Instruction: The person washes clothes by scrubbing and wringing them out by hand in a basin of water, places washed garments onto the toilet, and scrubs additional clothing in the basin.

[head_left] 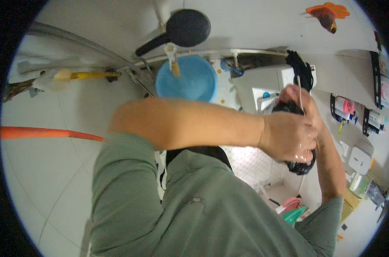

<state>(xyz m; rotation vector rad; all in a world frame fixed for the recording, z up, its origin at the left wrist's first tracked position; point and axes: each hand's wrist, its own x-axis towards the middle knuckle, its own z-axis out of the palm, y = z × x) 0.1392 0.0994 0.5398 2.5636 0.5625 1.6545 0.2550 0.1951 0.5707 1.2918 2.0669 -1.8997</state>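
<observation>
My left hand, wet and shining with drops, is closed round a bunched black cloth. Part of the cloth hangs out below its fingers. Just beyond it, my right hand is also closed on the black bundle, which shows between the two hands. A thin white cord runs up from the bundle between the hands. More black fabric lies over the corner behind them; whether it joins the held cloth I cannot tell. My left forearm stretches across the view in front of my body.
A light blue basin stands under a tap. A black round pan is on the wall above. Beside the hands is a white boxy appliance. Bottles fill wall racks at right; an orange hose crosses at left.
</observation>
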